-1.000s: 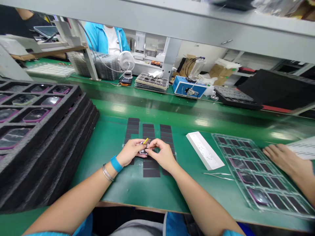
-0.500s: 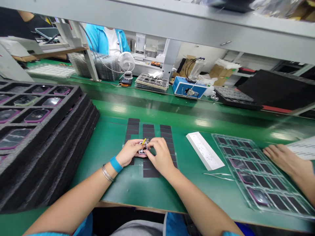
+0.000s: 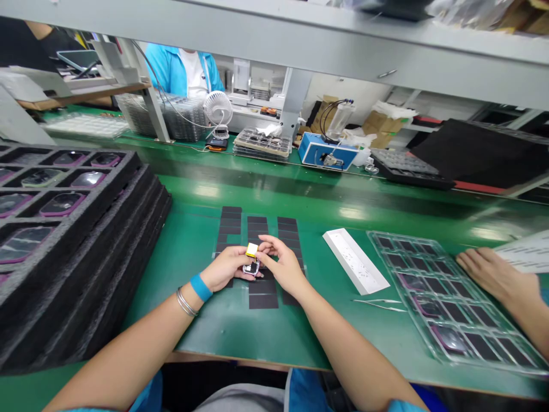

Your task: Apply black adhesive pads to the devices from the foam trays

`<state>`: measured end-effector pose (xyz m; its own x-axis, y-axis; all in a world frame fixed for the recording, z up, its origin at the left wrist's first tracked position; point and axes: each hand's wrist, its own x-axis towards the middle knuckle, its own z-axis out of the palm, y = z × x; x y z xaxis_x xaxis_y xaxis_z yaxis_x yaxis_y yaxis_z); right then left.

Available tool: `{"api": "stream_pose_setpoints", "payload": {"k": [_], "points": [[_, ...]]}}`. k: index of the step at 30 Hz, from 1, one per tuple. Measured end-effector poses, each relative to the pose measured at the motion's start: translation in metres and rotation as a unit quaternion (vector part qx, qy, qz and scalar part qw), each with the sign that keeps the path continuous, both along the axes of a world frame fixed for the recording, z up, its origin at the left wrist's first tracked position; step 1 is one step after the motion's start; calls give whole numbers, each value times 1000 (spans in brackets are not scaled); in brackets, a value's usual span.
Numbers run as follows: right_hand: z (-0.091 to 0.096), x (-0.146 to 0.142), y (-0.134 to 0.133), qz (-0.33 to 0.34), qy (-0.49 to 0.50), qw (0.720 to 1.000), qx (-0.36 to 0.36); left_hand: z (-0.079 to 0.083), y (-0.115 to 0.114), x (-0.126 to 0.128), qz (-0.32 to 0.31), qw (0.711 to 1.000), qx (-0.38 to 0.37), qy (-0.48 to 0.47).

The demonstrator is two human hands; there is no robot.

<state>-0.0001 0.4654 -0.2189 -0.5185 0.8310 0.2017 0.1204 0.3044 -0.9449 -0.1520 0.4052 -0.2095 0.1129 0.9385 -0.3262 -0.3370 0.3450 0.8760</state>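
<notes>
Along a factory line, a green surface (image 3: 223, 329) carries rows of black pads (image 3: 231, 226) laid out flat. The left hand (image 3: 225, 268) clamps a small silver-and-purple part (image 3: 251, 268) between thumb and fingers, low over the pads, with a little yellow tab (image 3: 251, 249) standing at its far edge. The right hand (image 3: 283, 266) is close by, its fingertips (image 3: 262, 245) just beside the tab; whether they touch it is hard to tell. Work this small goes best with the wrists low and the part held steady. To the left sits a stack of black foam trays (image 3: 72, 229); to the right lie a white strip (image 3: 355, 260), tweezers (image 3: 380, 304) and a clear plastic tray (image 3: 446, 297), where another person's hand (image 3: 493, 276) rests near a paper sheet (image 3: 525, 252).
</notes>
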Motion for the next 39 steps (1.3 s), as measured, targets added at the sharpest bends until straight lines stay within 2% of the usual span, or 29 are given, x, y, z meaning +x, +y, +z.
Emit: {"api": "stream_pose_setpoints", "payload": {"k": [7,11,17,20,23,27,31,35,39], "points": [[-2,-1,3,-3,-47,999,6,0,-1,3,-11,999,1,35],[1,0,1,23,-53,998,-3,0,-1,3,-24,999,-4,42],[6,3,-2,-6,-14,1000,24,4,-2,-4,-60,996,-20,-58],[8,3,-6,-19,-9,997,70,3,-2,-5,-62,997,-8,-51],[10,1,-10,-19,-26,987,160,0,-2,-2,-26,1000,0,-18],[10,0,-13,4,-85,950,300,-2,-1,0,14,999,-16,-35],[10,3,-11,38,-132,907,398,-3,0,-4,31,994,-30,-102],[9,6,-9,51,-160,885,435,-3,3,-11,14,981,-35,-190],[9,8,-6,57,-155,896,413,-1,3,-13,19,978,-21,-206]]}}
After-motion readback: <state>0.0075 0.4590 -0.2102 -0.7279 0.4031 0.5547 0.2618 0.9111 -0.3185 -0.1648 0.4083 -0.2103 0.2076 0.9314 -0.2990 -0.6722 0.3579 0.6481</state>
